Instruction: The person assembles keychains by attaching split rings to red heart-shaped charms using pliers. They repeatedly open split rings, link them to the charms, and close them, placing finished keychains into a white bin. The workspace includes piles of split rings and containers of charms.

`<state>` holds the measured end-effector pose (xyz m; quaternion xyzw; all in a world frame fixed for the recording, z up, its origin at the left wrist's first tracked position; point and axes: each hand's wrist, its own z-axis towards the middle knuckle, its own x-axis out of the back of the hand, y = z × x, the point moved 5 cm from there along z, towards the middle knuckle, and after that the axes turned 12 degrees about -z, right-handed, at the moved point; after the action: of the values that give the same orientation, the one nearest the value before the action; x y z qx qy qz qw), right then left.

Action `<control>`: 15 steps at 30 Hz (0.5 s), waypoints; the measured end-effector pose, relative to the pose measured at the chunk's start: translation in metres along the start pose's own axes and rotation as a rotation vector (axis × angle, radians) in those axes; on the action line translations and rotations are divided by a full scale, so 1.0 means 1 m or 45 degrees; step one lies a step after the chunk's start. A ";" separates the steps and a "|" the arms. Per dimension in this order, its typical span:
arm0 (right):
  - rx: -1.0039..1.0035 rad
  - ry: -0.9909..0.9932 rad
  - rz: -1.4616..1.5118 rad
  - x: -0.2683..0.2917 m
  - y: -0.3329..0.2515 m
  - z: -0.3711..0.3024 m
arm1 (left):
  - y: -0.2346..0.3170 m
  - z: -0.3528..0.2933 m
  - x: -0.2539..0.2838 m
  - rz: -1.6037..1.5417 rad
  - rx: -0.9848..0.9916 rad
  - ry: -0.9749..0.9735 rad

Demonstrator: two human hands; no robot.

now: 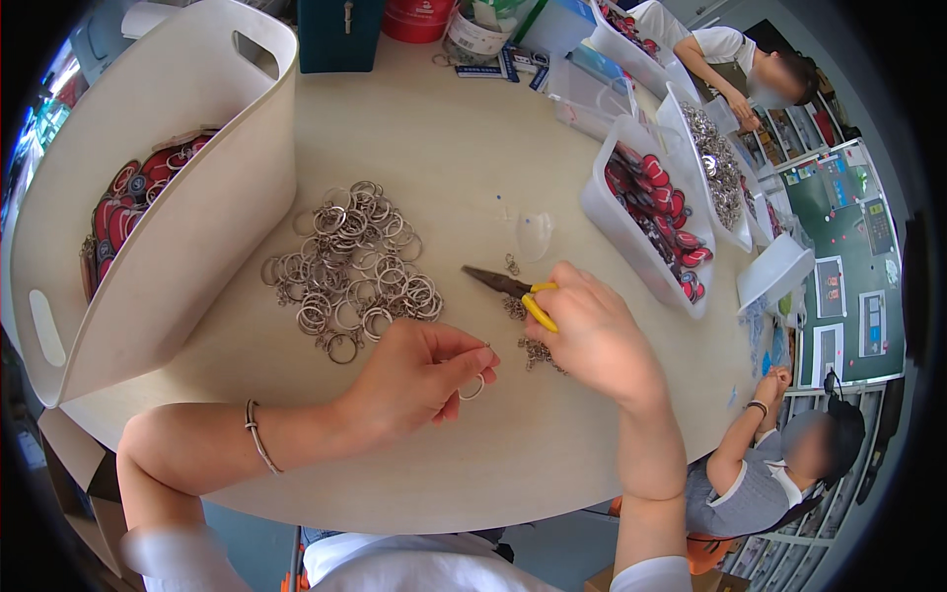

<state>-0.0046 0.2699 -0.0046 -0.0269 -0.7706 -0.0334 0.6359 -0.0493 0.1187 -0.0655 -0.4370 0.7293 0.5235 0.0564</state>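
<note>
A silver key ring hangs from the pinched thumb and fingers of my left hand, over the near middle of the table. My right hand is wrapped round the yellow handles of a pair of pliers, whose dark jaws point left. Just left of the pliers and beyond my left hand lies a loose heap of key rings with short chains. Small metal links are scattered under and beside my right hand, which partly hides them.
A large cream bin with red tags stands at the left. To the right, a clear plastic box holds red tags; beyond it a white tray holds metal parts. A red tub stands at the back. Two people sit along the right side.
</note>
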 end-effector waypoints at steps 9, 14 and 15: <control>-0.003 -0.215 0.374 0.012 0.004 0.003 | -0.001 0.000 0.000 0.048 0.002 0.025; -0.053 -0.308 0.979 0.011 -0.007 -0.002 | 0.007 -0.004 -0.004 0.177 -0.043 0.019; -0.045 -0.299 0.984 0.008 -0.008 -0.002 | 0.008 -0.005 -0.005 0.204 -0.070 -0.002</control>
<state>-0.0051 0.2613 0.0039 -0.3294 -0.7705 0.1982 0.5086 -0.0498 0.1182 -0.0547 -0.3780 0.7473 0.5465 0.0028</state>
